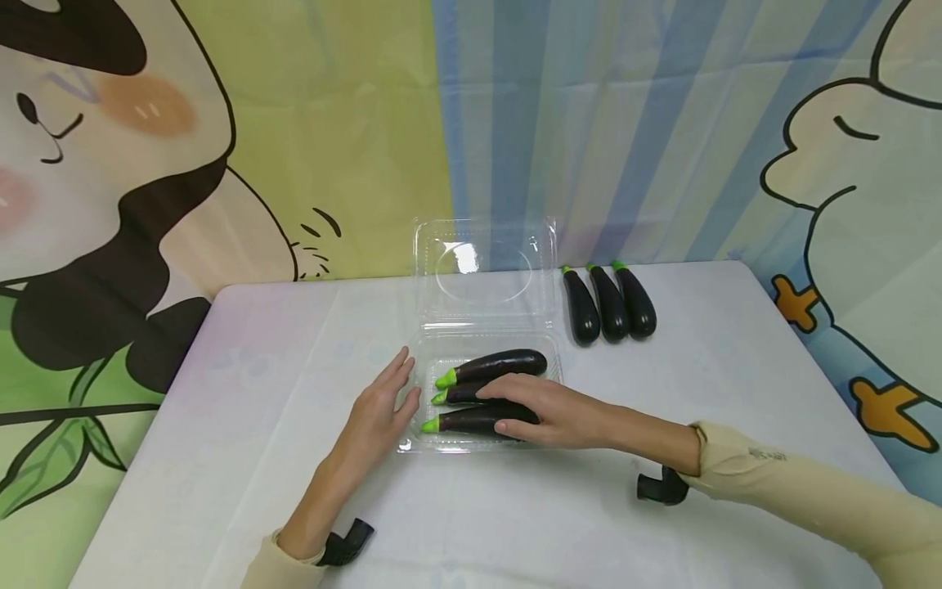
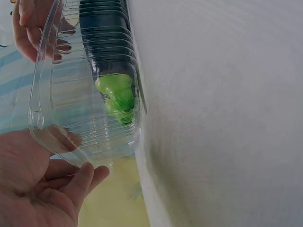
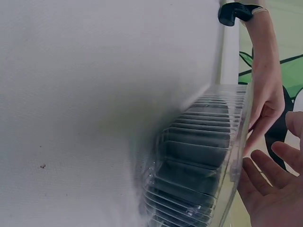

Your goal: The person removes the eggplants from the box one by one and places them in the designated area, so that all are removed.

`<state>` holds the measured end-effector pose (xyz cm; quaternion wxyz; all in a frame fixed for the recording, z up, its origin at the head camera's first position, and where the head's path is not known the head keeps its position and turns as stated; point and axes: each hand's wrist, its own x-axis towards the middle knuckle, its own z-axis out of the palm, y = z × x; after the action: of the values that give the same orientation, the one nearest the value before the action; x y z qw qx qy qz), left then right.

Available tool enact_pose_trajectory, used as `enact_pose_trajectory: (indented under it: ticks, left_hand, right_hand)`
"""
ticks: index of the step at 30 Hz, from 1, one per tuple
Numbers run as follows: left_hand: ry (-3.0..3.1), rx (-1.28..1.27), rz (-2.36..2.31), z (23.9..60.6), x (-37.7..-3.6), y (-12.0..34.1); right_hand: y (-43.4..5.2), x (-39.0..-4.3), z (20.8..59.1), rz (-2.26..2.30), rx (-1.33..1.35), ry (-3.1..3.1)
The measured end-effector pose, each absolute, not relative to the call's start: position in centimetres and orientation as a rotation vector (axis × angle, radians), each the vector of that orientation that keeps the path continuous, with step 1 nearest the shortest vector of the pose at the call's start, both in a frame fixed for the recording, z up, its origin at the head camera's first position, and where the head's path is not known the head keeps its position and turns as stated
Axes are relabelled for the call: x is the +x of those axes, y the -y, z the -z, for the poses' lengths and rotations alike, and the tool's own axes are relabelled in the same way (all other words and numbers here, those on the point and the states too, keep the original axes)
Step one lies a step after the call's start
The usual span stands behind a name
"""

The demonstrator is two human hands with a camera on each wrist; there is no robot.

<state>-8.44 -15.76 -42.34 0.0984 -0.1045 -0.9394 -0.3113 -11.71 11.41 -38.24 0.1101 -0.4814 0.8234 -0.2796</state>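
Note:
A clear plastic clamshell box [image 1: 441, 446] lies open on the white table, its lid [image 1: 482, 270] standing up at the back. Three dark purple eggplants with green stems lie side by side in the tray: far [image 1: 500, 364], middle [image 1: 458, 394], near [image 1: 467, 421]. My right hand [image 1: 540, 409] lies over them with fingers stretched along the near one; its fingers [image 3: 272, 189] look straight in the right wrist view. My left hand [image 1: 383, 401] is flat against the tray's left wall, its fingertips [image 2: 87, 175] touching the tray corner [image 2: 71, 142]. The green stems [image 2: 118, 94] show through the ribbed plastic.
Three more eggplants [image 1: 609, 303] lie in a row on the table, right of the lid. The white table [image 1: 221, 409] ends just behind the box at a cartoon-printed curtain [image 1: 662, 123]. A black wrist mount sits on each forearm.

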Motion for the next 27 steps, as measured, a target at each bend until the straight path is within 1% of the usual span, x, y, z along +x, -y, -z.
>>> enact_pose_trajectory:
  ticks: [14,21,27]
  left_hand:
    - [2.790,-0.291,0.932,42.2,-8.4,15.6]
    - [2.790,-0.286,0.910,42.4,-8.3,15.7]
    - [2.793,-0.284,0.905,42.4,-8.3,15.6]
  right_hand:
    - [-10.7,-11.8,39.5,0.750,-1.355,-2.348]
    - [-10.2,-11.9,39.8,0.730,-1.373,-2.300]
    - [-9.6,-12.5,40.5,0.732,-1.240,-2.243]
